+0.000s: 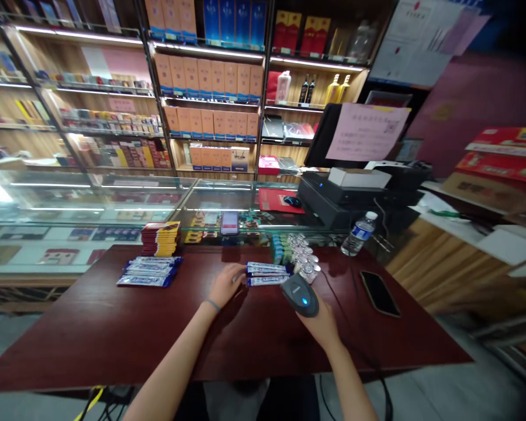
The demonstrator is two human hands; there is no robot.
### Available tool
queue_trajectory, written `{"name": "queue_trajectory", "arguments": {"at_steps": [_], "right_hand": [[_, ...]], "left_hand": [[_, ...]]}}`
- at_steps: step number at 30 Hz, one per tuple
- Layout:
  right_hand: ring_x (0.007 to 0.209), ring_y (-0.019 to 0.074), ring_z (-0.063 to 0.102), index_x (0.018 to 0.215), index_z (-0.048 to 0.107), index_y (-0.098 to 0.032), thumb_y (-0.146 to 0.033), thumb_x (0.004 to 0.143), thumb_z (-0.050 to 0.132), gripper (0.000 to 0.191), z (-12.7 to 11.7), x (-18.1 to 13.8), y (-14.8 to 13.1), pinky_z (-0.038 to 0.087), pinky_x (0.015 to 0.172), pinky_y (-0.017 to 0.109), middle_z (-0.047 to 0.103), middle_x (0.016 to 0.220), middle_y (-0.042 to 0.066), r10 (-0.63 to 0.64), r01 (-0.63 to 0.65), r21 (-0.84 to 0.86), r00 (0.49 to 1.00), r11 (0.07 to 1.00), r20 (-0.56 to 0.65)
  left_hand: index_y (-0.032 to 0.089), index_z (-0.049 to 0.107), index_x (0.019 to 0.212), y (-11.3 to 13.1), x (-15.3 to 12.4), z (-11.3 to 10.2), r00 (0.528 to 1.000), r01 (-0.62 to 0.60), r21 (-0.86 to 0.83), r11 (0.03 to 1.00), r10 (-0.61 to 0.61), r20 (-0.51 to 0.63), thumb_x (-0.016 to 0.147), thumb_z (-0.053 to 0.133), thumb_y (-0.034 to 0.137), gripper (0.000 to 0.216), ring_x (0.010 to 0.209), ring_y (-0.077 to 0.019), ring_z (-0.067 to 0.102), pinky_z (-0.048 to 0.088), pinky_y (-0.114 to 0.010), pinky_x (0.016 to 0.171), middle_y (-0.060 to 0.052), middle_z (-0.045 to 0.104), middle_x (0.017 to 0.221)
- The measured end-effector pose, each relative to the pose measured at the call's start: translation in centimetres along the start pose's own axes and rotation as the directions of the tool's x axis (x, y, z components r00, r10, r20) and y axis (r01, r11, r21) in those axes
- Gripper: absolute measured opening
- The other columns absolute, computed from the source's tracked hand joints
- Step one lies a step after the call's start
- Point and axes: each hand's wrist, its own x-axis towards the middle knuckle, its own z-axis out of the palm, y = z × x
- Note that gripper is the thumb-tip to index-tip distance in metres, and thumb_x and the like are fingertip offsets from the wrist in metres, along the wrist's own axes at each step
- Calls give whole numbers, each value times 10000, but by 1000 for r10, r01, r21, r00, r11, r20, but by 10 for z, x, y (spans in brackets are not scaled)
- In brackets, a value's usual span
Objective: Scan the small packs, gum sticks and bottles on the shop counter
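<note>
In my right hand (pixel 322 324) is a dark grey handheld barcode scanner (pixel 300 295) with a lit blue light, its head over the right ends of a few blue-and-white stick packets (pixel 267 273). My left hand (pixel 227 286) rests at the left ends of those packets, its fingers stretched toward them; whether the fingertips touch a packet is hard to see. A larger pile of similar blue-and-white packets (pixel 146 272) lies to the left. Behind that pile is a stack of red and yellow packets (pixel 160 238). Small clear-topped containers (pixel 304 257) and green-blue packs (pixel 280 248) stand in rows beyond the scanner.
A water bottle (pixel 358 234) and a black phone (pixel 380 293) are on the right of the dark red table (pixel 114 339). The scanner's cable runs near my right arm. Behind stand a glass counter (pixel 219 196), a small screen (pixel 229 223) and a monitor (pixel 322 137).
</note>
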Motion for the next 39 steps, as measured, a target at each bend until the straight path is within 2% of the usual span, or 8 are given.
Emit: {"name": "queue_trajectory", "arguments": {"at_steps": [9,16,23,26,29,34,36,39], "right_hand": [[773,255,745,1073,623,-218,-311,727,636,359,-11,-7,14,567,675,291,757,787,50,13,-14,-20,999,1000,-44],[786,259,746,1099,616,-224,-299,717,635,390,-10,-6,14,564,703,309,770,837,60,35,-36,-33,999,999,-20],[755,268,747,1093,619,-230,-309,713,634,388,-8,-7,9,554,663,310,770,833,57,38,-42,-70,998,997,-48],[771,273,749,1081,621,-233,-320,720,624,371,-6,-6,8,555,655,308,768,816,53,35,-38,-72,999,997,-41],[800,272,750,1105,610,-229,-341,735,622,387,-1,-4,5,556,658,302,765,812,51,38,-40,-59,999,997,-34],[822,264,749,1182,572,-233,-349,749,627,452,14,-1,-11,550,689,301,769,866,47,47,-47,-11,999,999,-7],[834,262,750,1179,562,-244,-334,751,631,443,21,0,-19,544,684,292,769,882,42,32,-32,3,999,999,34],[799,258,752,1186,546,-242,-314,750,637,451,33,1,-28,530,652,280,766,891,41,-15,13,27,996,1000,91]], "left_hand": [[215,659,1209,8,-2,52,980,-66,-5,998,66,189,923,574,231,298,1115,-232,610,482,-417,1020,-93,682,1190],[216,672,1200,10,-1,54,957,-84,124,989,46,285,883,628,210,320,1062,-247,614,493,-398,970,-98,691,1144],[208,704,1140,23,6,40,919,-128,169,977,53,391,963,461,198,300,995,-226,643,500,-353,920,-104,710,1052],[214,711,1134,24,2,26,941,-11,79,997,-16,337,967,435,218,323,1007,-215,658,500,-333,924,-89,723,1076],[225,735,1092,15,-4,10,951,230,-66,971,-210,227,937,475,270,305,1017,-213,673,503,-324,935,-58,743,1092],[176,744,1098,-13,-20,-26,822,564,-411,716,-534,198,848,580,463,414,868,-237,710,573,-328,729,-68,767,979],[153,733,1119,-23,-27,-42,765,619,-504,602,-607,214,797,632,517,496,791,-229,710,574,-317,647,-76,763,926],[143,742,1090,-37,-39,-64,734,626,-535,567,-659,162,747,680,547,533,754,-216,701,568,-304,626,-79,758,901]]}}
